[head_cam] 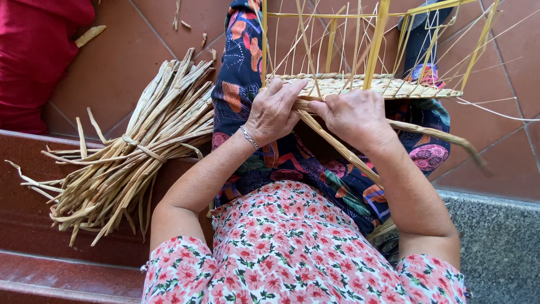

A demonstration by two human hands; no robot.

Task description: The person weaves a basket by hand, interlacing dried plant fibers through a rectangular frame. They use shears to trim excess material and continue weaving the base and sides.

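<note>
**Both hands on one strand at the basket's woven edge**

Your left hand [274,112] and right hand [354,115] meet at the near edge of the pale straw woven panel [360,85], which rests across your lap with its thin yellow upright stakes [376,42] rising toward twelve o'clock. Both grips are closed: the left fingers curl over the rim of the weave, and the right pinches the long flat tan rush strand [337,147] right where it enters the weave.

That strand is what matters. Its long axis runs from the hands down toward five o'clock, passing under your right forearm (the far end is hidden behind your arm). A second strand [444,138] trails out toward four o'clock. The right hand is the nearer to the working strand; the left is touching the weave just beside it, at nine o'clock of the right.

At nine o'clock of your lap lies a tied bundle of dried rush stalks [135,152] on the reddish-brown tiled step [34,225]. A red cushion [34,50] sits at ten o'clock, grey speckled stone [500,247] at four.
</note>
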